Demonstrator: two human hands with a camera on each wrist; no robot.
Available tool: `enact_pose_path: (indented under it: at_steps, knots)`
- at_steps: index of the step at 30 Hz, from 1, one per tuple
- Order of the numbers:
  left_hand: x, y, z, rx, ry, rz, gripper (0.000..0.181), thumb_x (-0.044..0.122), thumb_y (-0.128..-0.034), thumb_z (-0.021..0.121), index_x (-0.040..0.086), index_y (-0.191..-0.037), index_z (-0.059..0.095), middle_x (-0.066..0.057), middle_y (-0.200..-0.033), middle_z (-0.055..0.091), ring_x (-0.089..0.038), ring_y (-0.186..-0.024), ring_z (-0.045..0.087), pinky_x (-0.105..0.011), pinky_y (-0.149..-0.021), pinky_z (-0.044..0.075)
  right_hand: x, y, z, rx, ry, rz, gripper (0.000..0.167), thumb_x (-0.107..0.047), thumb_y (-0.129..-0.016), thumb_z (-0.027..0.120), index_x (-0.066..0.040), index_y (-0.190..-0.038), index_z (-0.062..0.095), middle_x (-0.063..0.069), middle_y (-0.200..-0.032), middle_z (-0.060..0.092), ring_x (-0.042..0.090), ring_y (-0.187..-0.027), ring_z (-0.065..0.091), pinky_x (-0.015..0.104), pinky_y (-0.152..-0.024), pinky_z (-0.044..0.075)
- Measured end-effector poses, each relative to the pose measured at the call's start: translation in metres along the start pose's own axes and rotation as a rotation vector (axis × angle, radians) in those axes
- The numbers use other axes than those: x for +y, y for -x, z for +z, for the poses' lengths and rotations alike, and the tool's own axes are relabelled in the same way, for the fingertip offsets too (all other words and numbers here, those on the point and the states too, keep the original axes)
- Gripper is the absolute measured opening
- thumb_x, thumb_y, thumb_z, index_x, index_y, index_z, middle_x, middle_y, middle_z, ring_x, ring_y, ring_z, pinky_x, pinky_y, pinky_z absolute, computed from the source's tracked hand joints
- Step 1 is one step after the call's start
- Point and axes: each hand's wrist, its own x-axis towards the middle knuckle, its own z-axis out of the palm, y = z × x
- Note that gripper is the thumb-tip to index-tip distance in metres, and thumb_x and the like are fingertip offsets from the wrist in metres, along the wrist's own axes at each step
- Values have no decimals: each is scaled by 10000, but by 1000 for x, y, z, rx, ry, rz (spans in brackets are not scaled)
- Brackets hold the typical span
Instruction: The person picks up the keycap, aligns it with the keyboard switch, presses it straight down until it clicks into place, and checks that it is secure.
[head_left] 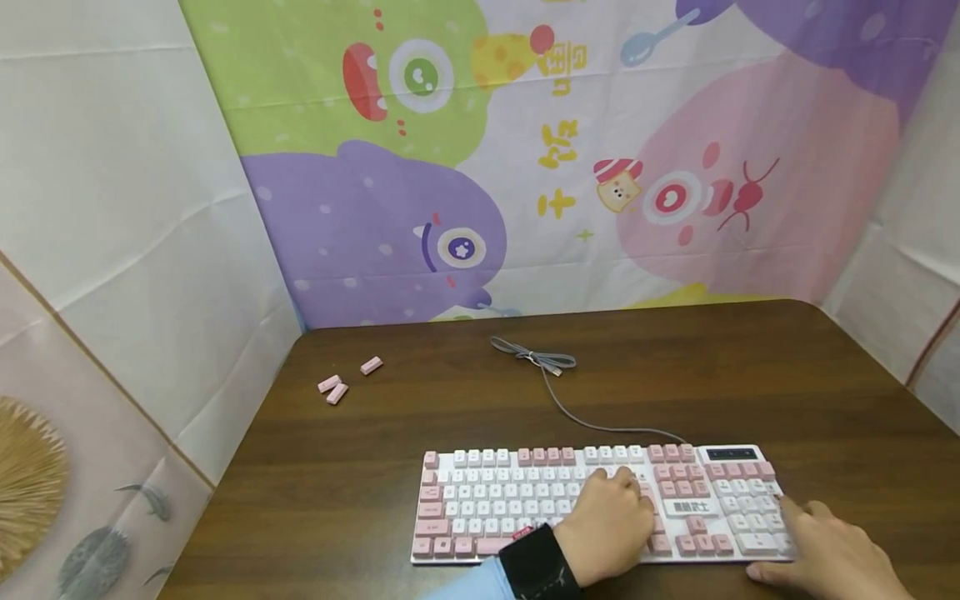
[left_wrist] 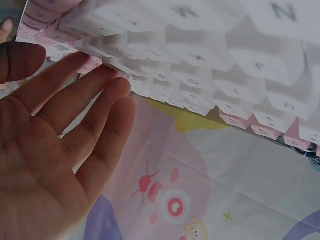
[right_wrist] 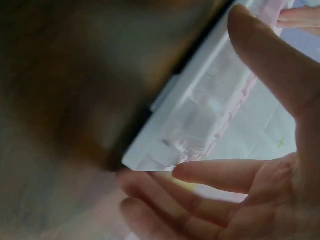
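A white and pink computer keyboard (head_left: 540, 492) lies near the table's front edge. My left hand (head_left: 603, 529), with a black band at the wrist, is over the keys right of the keyboard's middle. In the left wrist view, the left hand's fingers (left_wrist: 95, 150) reach along the keys, relaxed and slightly bent, holding nothing. My right hand (head_left: 832, 546) is at the keyboard's right end, its thumb by the front corner. The right wrist view shows that thumb (right_wrist: 260, 50) along the keyboard's edge and the other fingers extended around the corner; the far fingertips are blurred.
A grey cable (head_left: 570, 412) runs from the keyboard's back to a tied bundle with a USB plug. Three small pink blocks (head_left: 371, 366) lie at the table's back left. Behind the brown table (head_left: 360, 492) hangs a cartoon-printed cloth (head_left: 525, 250), with pale cloth at both sides.
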Motion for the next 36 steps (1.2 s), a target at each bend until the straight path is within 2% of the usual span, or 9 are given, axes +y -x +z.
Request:
enact_pose_path:
  at_steps: [6,9,12,16,19,23,27,32,36]
  knots:
    - [0,1,-1,7,6,20,126,366,-764,602,245,-741,632,93,-780,634,-67,-750,504,-230,-541,356,5,-2,2,47,4,-42,936,-643,-557,693,96,-1108,532,159,-812,583,330,-686,568,497,-549,436]
    - [1,4,-2,-5,11,8,135,369,-772,596,244,-739,632,94,-774,614,-66,-740,493,-228,-537,349,2,-3,1,93,-8,-80,720,-584,-535,740,2,-930,599,94,-725,577,277,-628,551,451,-493,409]
    - [1,6,-3,-22,19,0,136,371,-778,589,247,-752,637,93,-775,595,-69,-742,488,-230,-538,347,-3,-4,-2,107,-10,-100,582,-510,-508,790,-42,-780,576,57,-659,548,228,-587,519,412,-466,382]
    - [-3,8,-4,-44,41,-3,125,367,-786,579,257,-772,638,92,-775,578,-77,-745,487,-236,-541,347,-6,-7,-6,76,8,-90,556,-457,-505,815,-25,-756,571,34,-639,521,193,-577,481,391,-465,383]
    - [-10,12,-6,-16,59,-15,117,373,-781,588,266,-769,634,97,-755,576,-75,-729,495,-234,-532,349,-4,-7,-7,64,5,-84,565,-473,-516,805,-22,-760,569,25,-639,511,194,-579,465,393,-464,380]
    - [-27,23,-7,52,102,-59,103,361,-774,607,262,-758,634,96,-732,590,-68,-694,512,-219,-517,369,0,-6,-7,76,6,-84,559,-518,-524,781,-52,-737,557,12,-621,486,194,-573,445,390,-458,358]
    - [-51,36,-4,101,155,-126,80,313,-771,615,241,-754,645,84,-729,608,-79,-667,526,-215,-489,386,4,-6,-5,80,19,-92,556,-543,-528,766,-66,-720,554,8,-608,484,190,-564,444,396,-456,355]
    - [-90,57,5,81,258,-266,139,297,-779,624,217,-869,694,53,-794,641,-106,-687,531,-234,-469,390,6,-8,-2,64,29,-99,570,-562,-541,751,-57,-724,560,8,-608,492,192,-561,440,403,-457,359]
    - [-124,78,21,75,297,-400,218,294,-802,614,196,-976,702,17,-868,649,-149,-763,559,-284,-507,442,4,-8,-2,85,29,-113,570,-562,-531,753,-63,-726,557,17,-610,510,197,-555,464,402,-449,356]
